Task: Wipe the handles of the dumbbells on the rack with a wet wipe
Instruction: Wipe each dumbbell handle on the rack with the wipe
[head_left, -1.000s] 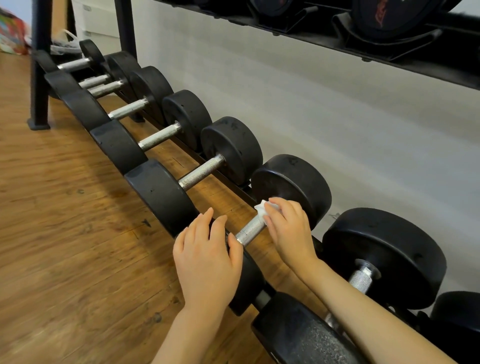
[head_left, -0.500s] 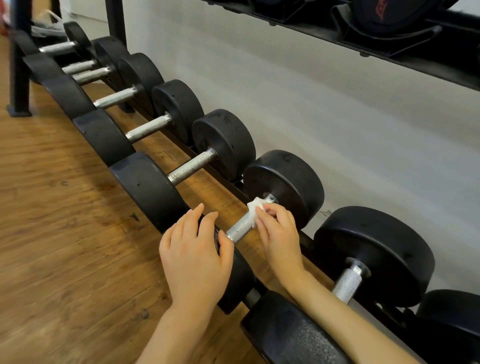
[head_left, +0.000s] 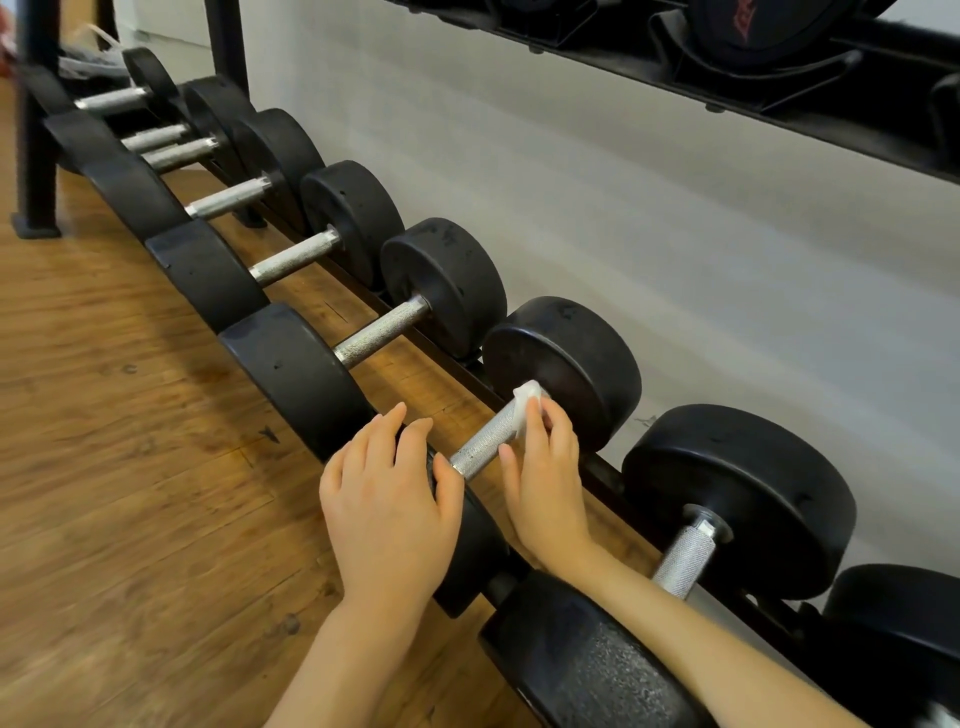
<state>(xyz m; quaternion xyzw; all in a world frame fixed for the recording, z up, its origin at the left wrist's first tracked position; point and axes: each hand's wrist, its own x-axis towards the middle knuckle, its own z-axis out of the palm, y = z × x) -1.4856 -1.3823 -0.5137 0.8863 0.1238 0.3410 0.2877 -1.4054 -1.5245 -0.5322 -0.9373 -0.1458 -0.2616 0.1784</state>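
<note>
You stand over a floor (head_left: 130, 493) of warm brown wood planks, scuffed and grainy, filling the left half of the frame. A pale grey wall (head_left: 649, 249) runs from the upper middle to the right edge. Against it sits a black metal rack (head_left: 36, 130); its post stands at the upper left, and an upper shelf (head_left: 779, 88) crosses the top right, carrying dark round weights.

A row of dumbbells lies on the lower tier, running diagonally from upper left to lower right. Each has thick, matte black round heads and a silver handle with a knurled, rough-looking surface.

Your left hand (head_left: 387, 514) lies at lower centre on the near head (head_left: 467, 545) of one dumbbell, fingers spread and fairly straight, the thumb just beside the handle's near end. Your right hand (head_left: 545, 478) is just right of it, fingers curled over that dumbbell's handle (head_left: 485, 441), pressing a small, crumpled white wipe (head_left: 524, 402) against the far end of the bar, right where it meets the far head (head_left: 571, 358). The near part of the handle shows bare between your two hands.

The next dumbbell to the lower right shows a shorter stretch of handle (head_left: 683, 558) with a hex collar, partly hidden behind your right forearm
</note>
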